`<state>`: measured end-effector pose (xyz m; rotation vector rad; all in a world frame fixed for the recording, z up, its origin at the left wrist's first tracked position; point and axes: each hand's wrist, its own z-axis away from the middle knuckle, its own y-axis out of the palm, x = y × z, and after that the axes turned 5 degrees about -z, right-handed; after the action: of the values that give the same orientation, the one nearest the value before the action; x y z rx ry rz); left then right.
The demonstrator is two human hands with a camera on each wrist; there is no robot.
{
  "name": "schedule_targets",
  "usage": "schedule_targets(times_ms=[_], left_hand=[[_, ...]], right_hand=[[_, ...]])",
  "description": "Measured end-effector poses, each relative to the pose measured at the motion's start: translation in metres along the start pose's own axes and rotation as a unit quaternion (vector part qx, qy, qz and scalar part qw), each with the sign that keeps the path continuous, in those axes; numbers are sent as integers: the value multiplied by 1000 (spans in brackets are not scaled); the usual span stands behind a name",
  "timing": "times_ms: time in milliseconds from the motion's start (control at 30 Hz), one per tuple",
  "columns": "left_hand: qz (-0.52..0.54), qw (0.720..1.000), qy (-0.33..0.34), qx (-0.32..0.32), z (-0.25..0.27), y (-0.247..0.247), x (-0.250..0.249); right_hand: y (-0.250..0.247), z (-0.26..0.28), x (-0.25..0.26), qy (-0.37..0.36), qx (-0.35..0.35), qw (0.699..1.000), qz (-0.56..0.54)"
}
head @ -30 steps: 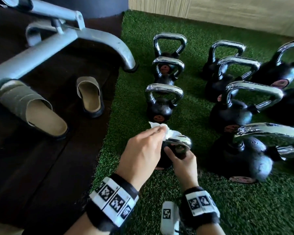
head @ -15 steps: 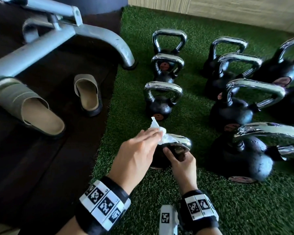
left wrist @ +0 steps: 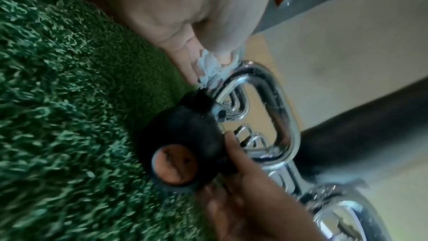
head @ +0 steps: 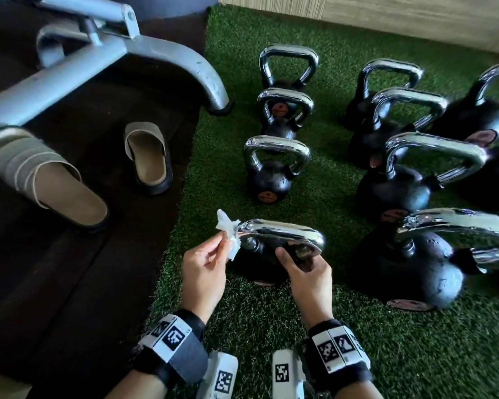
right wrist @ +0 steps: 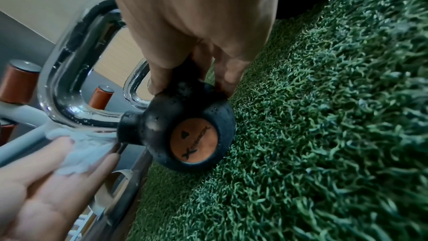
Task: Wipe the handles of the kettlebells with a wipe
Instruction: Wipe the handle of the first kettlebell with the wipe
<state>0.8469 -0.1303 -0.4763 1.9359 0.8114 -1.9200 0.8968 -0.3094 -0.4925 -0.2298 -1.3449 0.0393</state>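
Kettlebells are standing in rows on the green turf (head: 285,326), and we are working on the nearest kettlebell (head: 260,263) of the left row, a small black one with a chrome handle (head: 283,230). It is sitting on the turf right in front of us, close to the edge where the turf is meeting the dark floor (head: 69,283).

Our left hand (head: 203,272) is pinching a crumpled white wipe (head: 228,230) between thumb and fingertips and pressing it against the left end of the handle, where the chrome is bending down toward the black body; the left wrist view is showing the wipe bunched against that bend. Our right hand (head: 307,273) is gripping the black body just below the right side of the handle, thumb on the near side and fingers curled round the far side, as the right wrist view is showing. In that view an orange round label (right wrist: 194,141) is facing the camera on the body.

Ahead of it in the same row, three more small kettlebells (head: 270,180) are standing one behind another, handles upright. To our right, larger kettlebells (head: 406,272) are lining up in further rows, the closest one just beside our right hand.

On the dark floor to the left, two beige slippers (head: 149,156) are lying well apart from each other, and a grey metal frame (head: 104,57) is curving down to a foot at the turf's edge.
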Motion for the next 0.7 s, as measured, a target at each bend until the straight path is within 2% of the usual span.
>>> schedule_targets(times_ms=[167, 300, 367, 500, 633, 700], left_hand=[[-92, 991, 88, 42, 15, 6, 11], [-92, 995, 40, 30, -10, 14, 9], [-106, 993, 39, 40, -25, 17, 7], [-129, 988, 33, 79, -48, 30, 2], [-118, 982, -5, 150, -57, 31, -12], [-166, 975, 3, 149, -55, 32, -20]], right_hand=[[4, 2, 0, 3, -30, 999, -21], [16, 19, 3, 4, -85, 996, 13], [18, 36, 4, -11, -91, 995, 39], [10, 64, -12, -90, -50, 985, 140], [-14, 27, -5, -115, 22, 988, 101], [-19, -2, 9, -30, 104, 994, -5]])
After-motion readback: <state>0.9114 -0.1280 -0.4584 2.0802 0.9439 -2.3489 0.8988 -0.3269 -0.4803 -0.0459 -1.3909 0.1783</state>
